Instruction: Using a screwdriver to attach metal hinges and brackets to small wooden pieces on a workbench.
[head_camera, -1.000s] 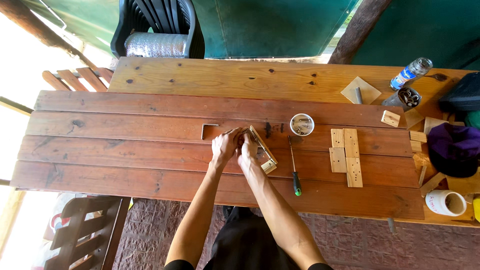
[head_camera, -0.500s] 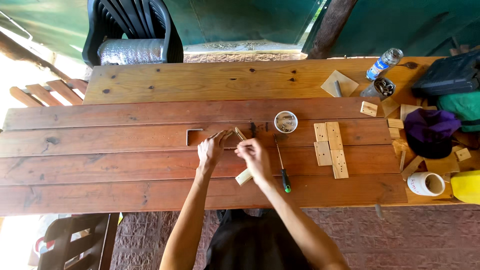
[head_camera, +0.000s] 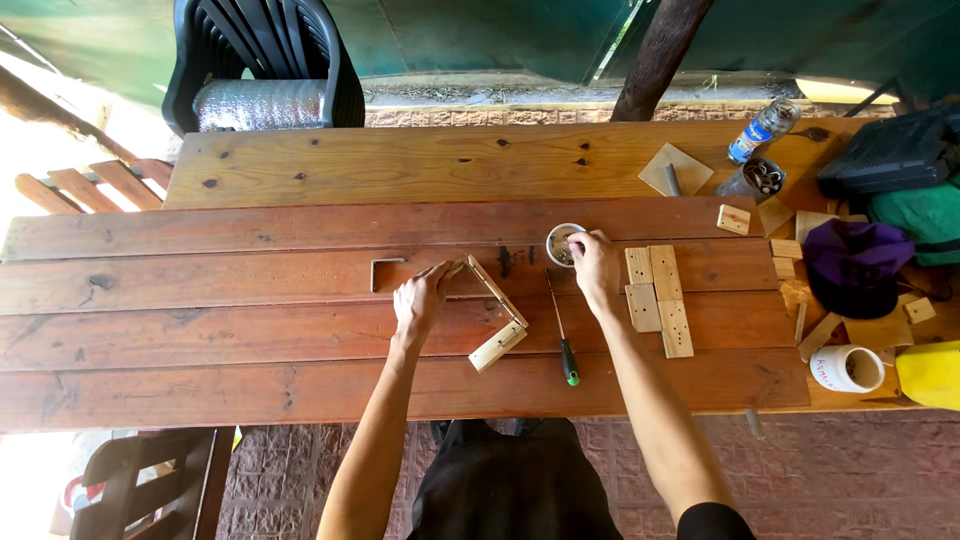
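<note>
Right hand (head_camera: 594, 268) moved off frame (head_camera: 493, 310) to tin (head_camera: 562, 243), fingers dipped in, grip unclear; left hand (head_camera: 422, 298) pins frame. Fetching screw; next needs screwdriver (head_camera: 562, 338).

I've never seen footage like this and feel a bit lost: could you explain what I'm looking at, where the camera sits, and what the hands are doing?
There is no machine here. The camera is worn on a person's head and looks straight down, so the two bare arms coming from the bottom edge are the wearer's own. They work at a reddish-brown plank table. The left hand rests on a thin pale wooden strip with a small block at its end, steadying it. The right hand reaches into a small round white tub; what it picks up is hidden. Between the hands lies a green-handled screwdriver. Right of that lie flat pale wooden blocks with holes, and further right a white mug and a purple cap.
</note>
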